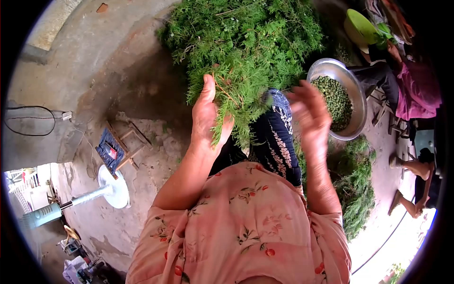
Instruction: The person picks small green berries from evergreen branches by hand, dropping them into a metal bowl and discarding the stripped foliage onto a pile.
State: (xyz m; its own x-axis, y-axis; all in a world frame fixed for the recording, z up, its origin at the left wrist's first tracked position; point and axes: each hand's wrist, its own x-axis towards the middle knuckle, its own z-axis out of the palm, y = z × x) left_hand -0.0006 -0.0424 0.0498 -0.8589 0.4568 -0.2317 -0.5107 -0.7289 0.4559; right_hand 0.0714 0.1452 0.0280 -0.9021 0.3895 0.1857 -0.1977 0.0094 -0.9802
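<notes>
My left hand [204, 113] is closed around a leafy green cypress branch [236, 92], its thumb pointing up along the stem. The branch hangs over my lap, in front of a large pile of cut cypress branches [255, 33]. My right hand [309, 106] is raised beside the near side of a metal bowl [357, 90], its fingers smeared by motion; whether it holds anything is not visible. Inside the bowl lie many small round green cones [335, 102]. Dark patterned trousers [279, 137] cover my knees below the branch.
More cut greenery [354, 189] lies on the floor at right. A fan [113, 187] and a small folding stool [113, 149] stand at left. Another person in a pink top [418, 90] sits at upper right near a green basin [359, 26]. Another person's legs [411, 165] show farther right.
</notes>
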